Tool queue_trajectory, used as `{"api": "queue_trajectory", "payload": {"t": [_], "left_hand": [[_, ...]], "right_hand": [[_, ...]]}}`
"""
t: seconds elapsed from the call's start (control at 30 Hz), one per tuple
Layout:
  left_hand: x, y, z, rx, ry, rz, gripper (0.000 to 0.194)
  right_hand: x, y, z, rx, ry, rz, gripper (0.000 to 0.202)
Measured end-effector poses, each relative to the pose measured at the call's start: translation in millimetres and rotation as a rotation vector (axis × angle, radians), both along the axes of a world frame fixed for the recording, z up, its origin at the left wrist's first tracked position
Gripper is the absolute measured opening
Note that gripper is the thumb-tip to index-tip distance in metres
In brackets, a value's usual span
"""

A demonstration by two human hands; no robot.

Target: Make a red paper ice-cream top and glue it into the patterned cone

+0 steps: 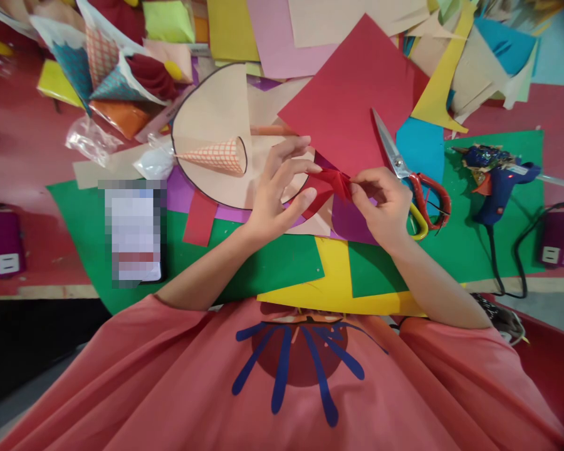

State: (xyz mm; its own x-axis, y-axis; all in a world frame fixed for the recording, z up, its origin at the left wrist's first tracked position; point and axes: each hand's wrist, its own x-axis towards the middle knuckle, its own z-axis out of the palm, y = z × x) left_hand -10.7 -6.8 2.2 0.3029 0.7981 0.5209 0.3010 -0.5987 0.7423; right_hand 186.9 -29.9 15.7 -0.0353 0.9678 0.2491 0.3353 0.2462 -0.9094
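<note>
My right hand pinches a small piece of folded red paper between thumb and fingertips. Spread fingers on my left hand reach toward the folded paper's left side; the index fingertip is at its edge, and I cannot tell if it presses on it. Beneath the left hand is a beige paper disc with a dark outline and a cut-out wedge. A checked paper cone rests on that disc. Just beyond my right hand lie scissors with red handles, blades parted, partly over a large red sheet.
A blue hot glue gun with its cord lies on green sheet at right. At left are a phone and a red paper strip. Patterned paper cones stand back left. Paper scraps pile up back right.
</note>
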Motion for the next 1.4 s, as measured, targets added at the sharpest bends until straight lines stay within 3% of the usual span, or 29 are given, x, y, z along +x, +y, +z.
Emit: {"api": "queue_trajectory", "payload": {"t": [0.23,0.6,0.97,1.27,1.4], "left_hand": [[-0.3,1.4,-2.5,0.060,-0.034,-0.005,0.022],[0.7,-0.8,-0.2,-0.086,-0.015,0.031,0.031],[-0.8,-0.6,-3.6,-0.115,0.054,0.052,0.037],[0.3,-2.1,1.5,-0.039,0.023,-0.012,0.025],[-0.2,-1.7,1.4,-0.064,0.086,0.022,0.023]], "right_hand": [[-0.6,-0.8,0.5,0.004,-0.013,-0.017,0.005],[-0.6,-1.1,1.5,0.017,-0.084,-0.013,0.006],[0.4,-2.6,2.1,0.053,-0.184,0.028,0.008],[-0.2,-5.9,-4.8,0.182,-0.246,0.129,0.008],[-0.1,-5.9,-4.7,0.216,-0.261,0.127,0.009]]}}
